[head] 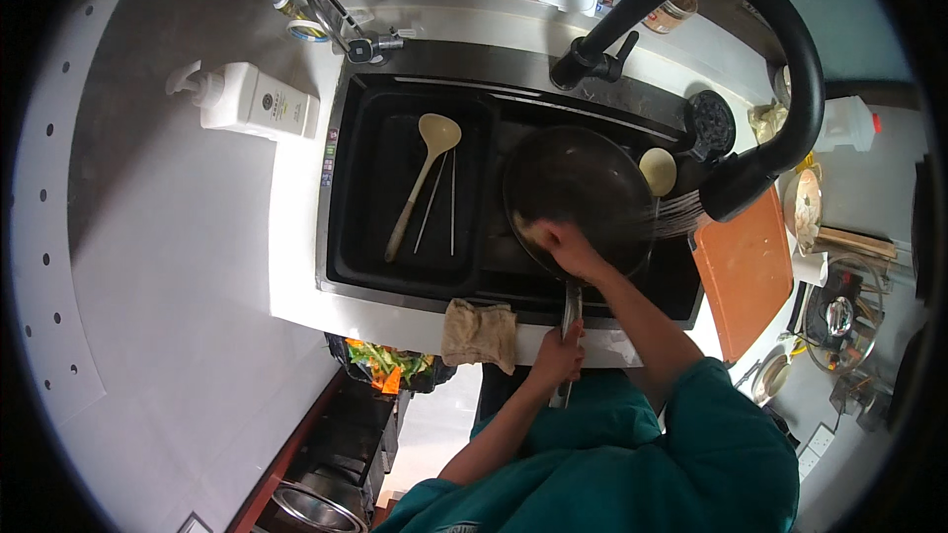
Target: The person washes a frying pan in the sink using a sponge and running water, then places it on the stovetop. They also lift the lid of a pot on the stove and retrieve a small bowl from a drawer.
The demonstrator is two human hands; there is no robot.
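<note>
A dark frying pan (578, 185) rests tilted over the right basin of the black sink (492, 289). Its metal handle points toward me, and my left hand (559, 357) grips it. Inside the pan, near its left rim, my right hand (559, 240) presses a pale item that is blurred, perhaps a scrubber. Water sprays from the black faucet (729, 189) at the pan's right side. Just beyond that rim shows a cream ladle (658, 172). In the left basin lie another cream ladle (440, 135) and a pair of thin chopsticks (452, 203).
A folded beige cloth (480, 335) hangs over the front counter edge, beside a bin of vegetable scraps (385, 364). An orange-brown cutting board (744, 277) lies right of the sink. To the left lies a white pump bottle (259, 102); a smaller chrome tap (361, 50) stands behind.
</note>
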